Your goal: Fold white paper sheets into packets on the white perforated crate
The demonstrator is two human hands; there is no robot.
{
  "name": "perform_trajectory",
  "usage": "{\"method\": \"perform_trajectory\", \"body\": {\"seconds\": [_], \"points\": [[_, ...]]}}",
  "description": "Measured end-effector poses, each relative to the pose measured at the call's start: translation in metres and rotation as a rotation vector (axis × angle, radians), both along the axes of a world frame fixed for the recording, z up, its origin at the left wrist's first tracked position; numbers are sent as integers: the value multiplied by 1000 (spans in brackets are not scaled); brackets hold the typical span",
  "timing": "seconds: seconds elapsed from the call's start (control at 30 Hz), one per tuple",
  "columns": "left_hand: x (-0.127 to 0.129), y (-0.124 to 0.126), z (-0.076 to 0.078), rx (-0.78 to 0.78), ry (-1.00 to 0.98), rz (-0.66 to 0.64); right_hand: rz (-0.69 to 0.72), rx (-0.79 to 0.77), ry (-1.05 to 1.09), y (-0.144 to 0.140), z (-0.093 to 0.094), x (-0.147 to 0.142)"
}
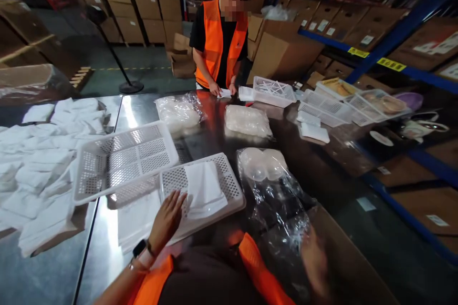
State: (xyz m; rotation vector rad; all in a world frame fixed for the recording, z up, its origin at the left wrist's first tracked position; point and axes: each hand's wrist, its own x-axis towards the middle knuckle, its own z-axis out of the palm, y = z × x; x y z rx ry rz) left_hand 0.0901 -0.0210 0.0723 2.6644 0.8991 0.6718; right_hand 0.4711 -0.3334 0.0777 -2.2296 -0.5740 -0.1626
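My left hand lies flat, fingers apart, on the near white perforated basket, touching the edge of a folded white cloth inside it. My right hand is low at the right, blurred, behind a clear plastic bag holding pale round pieces; whether it grips the bag is unclear. A second, empty white basket overlaps the first on its left.
A person in an orange vest stands across the metal table, hands on a small white packet. More clear bags, white baskets, stacked white packets at left, blue shelving with cartons at right.
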Motion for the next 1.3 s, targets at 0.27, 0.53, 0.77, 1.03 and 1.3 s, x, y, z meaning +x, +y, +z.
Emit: {"method": "perform_trajectory", "body": {"seconds": [0.27, 0.53, 0.77, 1.03, 1.3], "points": [[47, 57, 22, 305, 310, -527, 1495, -300, -721, 233, 21, -59], [49, 63, 19, 229, 315, -615, 1760, -372, -700, 261, 6, -50], [58, 62, 18, -75, 435, -606, 1677, -482, -510, 259, 4, -62], [63, 66, 29, -220, 372, -600, 1638, -472, -257, 267, 5, -59], [55, 72, 17, -750, -164, -225, 1131, -65, 363, 265, 0, -74]]}}
